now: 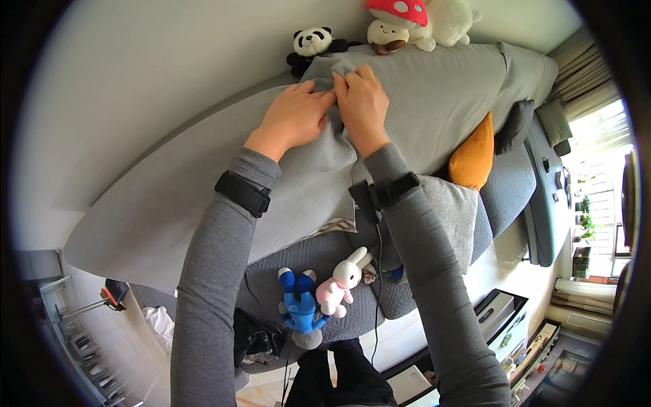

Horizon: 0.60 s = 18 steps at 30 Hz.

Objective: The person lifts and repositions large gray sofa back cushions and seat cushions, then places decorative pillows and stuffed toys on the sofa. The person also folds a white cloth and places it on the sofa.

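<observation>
Grey fabric lies draped over the back of a sofa, with folds bunched near its top. My left hand rests on the cloth, palm down, its fingertips reaching towards the other hand; whether it grips is unclear. Beside it, my right hand pinches a raised fold of the same fabric between bent fingers. Just beyond the hands, a panda plush toy leans by the wall. A red mushroom plush and a white fluffy plush sit on the covered sofa back.
On the quilted sofa seat lie a white rabbit plush and a blue plush toy. An orange cushion and a dark cushion stand at the right. A black cable hangs from my right wrist strap.
</observation>
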Tool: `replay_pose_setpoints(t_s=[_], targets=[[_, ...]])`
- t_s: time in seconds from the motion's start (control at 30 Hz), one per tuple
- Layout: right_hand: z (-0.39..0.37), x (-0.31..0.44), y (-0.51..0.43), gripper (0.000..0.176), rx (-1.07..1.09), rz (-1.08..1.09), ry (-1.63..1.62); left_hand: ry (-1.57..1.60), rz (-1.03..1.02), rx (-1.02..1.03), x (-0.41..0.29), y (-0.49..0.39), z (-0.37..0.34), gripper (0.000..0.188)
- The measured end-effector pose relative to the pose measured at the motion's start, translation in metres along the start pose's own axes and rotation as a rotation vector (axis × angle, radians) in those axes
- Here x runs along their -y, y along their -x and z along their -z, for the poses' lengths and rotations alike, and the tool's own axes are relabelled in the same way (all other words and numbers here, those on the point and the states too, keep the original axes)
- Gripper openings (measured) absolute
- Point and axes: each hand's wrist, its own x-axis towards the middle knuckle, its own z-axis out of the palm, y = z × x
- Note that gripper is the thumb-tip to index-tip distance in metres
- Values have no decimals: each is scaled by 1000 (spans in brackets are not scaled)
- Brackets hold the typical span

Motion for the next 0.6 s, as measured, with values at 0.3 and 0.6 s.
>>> replay_pose_setpoints(t_s=[0.3, 0.6], targets=[[3, 4, 3, 33, 20, 162, -93, -170, 184, 21, -6, -24, -11, 32], [12, -4, 2, 18, 217, 82, 186, 705, 416, -169, 40, -36, -10, 44]])
